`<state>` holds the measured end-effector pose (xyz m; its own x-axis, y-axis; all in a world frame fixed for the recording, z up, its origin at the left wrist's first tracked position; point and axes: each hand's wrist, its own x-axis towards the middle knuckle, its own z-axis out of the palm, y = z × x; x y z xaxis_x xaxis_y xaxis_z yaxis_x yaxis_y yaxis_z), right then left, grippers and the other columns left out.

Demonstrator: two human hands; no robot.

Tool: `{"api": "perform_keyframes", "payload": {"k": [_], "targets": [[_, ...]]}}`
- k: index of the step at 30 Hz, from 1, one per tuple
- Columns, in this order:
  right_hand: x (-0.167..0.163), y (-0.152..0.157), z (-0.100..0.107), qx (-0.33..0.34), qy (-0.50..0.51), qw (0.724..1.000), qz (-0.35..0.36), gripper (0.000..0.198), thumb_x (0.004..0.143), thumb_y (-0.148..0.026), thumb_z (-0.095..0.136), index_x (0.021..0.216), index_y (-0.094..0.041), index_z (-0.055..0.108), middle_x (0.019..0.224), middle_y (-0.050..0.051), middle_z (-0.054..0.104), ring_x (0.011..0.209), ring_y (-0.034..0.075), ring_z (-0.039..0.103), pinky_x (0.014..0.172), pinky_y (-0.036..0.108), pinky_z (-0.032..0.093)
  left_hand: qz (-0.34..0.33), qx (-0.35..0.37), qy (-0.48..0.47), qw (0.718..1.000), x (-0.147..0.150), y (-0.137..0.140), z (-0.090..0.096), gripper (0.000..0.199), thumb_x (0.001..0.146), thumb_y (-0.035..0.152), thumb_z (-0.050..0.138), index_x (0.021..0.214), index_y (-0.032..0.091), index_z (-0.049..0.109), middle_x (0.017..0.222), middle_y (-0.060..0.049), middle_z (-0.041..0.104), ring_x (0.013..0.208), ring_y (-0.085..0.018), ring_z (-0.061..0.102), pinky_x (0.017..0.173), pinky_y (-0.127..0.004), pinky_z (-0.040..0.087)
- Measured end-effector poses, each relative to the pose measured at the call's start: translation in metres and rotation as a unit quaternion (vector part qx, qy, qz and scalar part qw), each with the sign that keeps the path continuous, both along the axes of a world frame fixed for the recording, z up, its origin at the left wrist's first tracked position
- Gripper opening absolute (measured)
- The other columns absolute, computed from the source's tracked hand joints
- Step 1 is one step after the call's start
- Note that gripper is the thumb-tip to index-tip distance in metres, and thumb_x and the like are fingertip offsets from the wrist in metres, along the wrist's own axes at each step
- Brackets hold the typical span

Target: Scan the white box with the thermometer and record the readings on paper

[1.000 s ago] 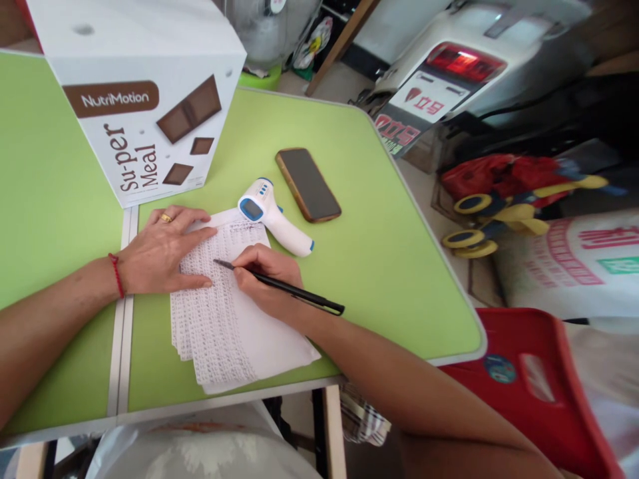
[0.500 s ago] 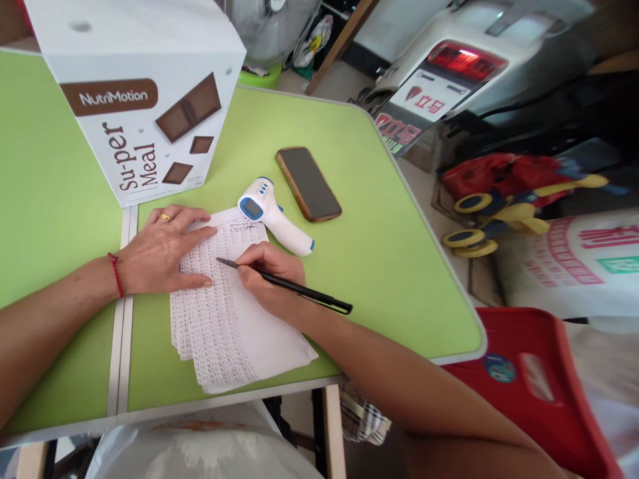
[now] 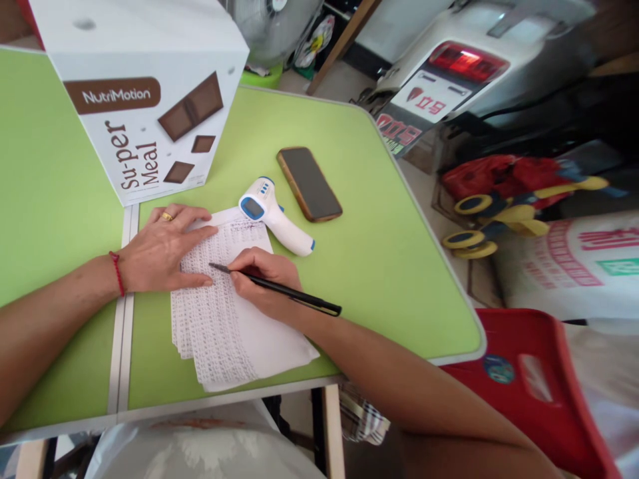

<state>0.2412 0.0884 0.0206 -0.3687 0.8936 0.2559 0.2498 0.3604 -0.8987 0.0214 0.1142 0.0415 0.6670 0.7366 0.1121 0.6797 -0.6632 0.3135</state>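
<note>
Sheets of white paper [image 3: 279, 352] lie stacked on the green table, their left part filled with rows of small handwriting. My left hand [image 3: 162, 249] rests flat with fingers spread over the upper left of the paper, thumb and index finger on the writing. In my right hand [image 3: 264, 283] a black pen [image 3: 294, 294] is pinched, its tip over the written rows close to my left thumb. A white and blue infrared thermometer [image 3: 274, 216] lies across the paper's top edge.
Beyond the thermometer lies a phone [image 3: 310, 184] in a brown case. A tall white box [image 3: 194, 73] stands at the back left of the green table [image 3: 399, 279]. A red stool [image 3: 529, 332] is at the right, near a white scooter [image 3: 499, 33].
My right hand has shifted slightly left and down with the pen, whose tip is now nearer my left thumb. My left hand has stayed in place.
</note>
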Motion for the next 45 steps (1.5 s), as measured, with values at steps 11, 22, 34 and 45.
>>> {"api": "perform_keyframes", "payload": {"k": [11, 22, 34, 45], "targets": [[0.0002, -0.0001, 0.0016, -0.013, 0.002, 1.0, -0.016, 0.007, 0.073, -0.016, 0.056, 0.069, -0.02, 0.06, 0.058, -0.004, 0.059, 0.049, 0.007, 0.049, 0.046, 0.021, 0.039, 0.003, -0.005, -0.004, 1.0, -0.0002, -0.0002, 0.001, 0.072, 0.077, 0.062, 0.063, 0.13, 0.014, 0.055, 0.136, -0.021, 0.047, 0.121, -0.041, 0.044, 0.098, -0.058, 0.032], [0.001, -0.0004, 0.0024, -0.012, -0.014, 1.0, -0.013, 0.007, 0.072, -0.014, 0.056, 0.069, -0.02, 0.059, 0.058, -0.004, 0.059, 0.049, 0.007, 0.048, 0.046, 0.021, 0.038, 0.0, -0.003, -0.007, 1.0, -0.0012, 0.0, -0.0004, 0.073, 0.077, 0.063, 0.062, 0.13, 0.013, 0.055, 0.136, -0.021, 0.048, 0.121, -0.041, 0.044, 0.098, -0.058, 0.032], [0.0019, 0.0004, 0.0013, 0.003, -0.013, 1.0, -0.018, 0.009, 0.071, -0.014, 0.056, 0.066, -0.021, 0.057, 0.054, -0.006, 0.054, 0.048, 0.008, 0.046, 0.045, 0.021, 0.036, 0.001, -0.003, -0.008, 1.0, -0.0009, 0.0002, 0.0, 0.072, 0.077, 0.063, 0.062, 0.13, 0.015, 0.055, 0.136, -0.021, 0.048, 0.12, -0.041, 0.044, 0.097, -0.059, 0.032], [-0.0003, -0.0015, 0.0032, -0.015, -0.006, 0.999, -0.052, 0.008, 0.07, -0.015, 0.055, 0.064, -0.021, 0.056, 0.055, -0.005, 0.055, 0.049, 0.007, 0.046, 0.046, 0.021, 0.037, -0.001, 0.002, -0.007, 1.0, -0.0011, -0.0004, 0.0001, 0.075, 0.077, 0.063, 0.063, 0.131, 0.012, 0.056, 0.135, -0.022, 0.048, 0.121, -0.041, 0.045, 0.098, -0.059, 0.033]]}}
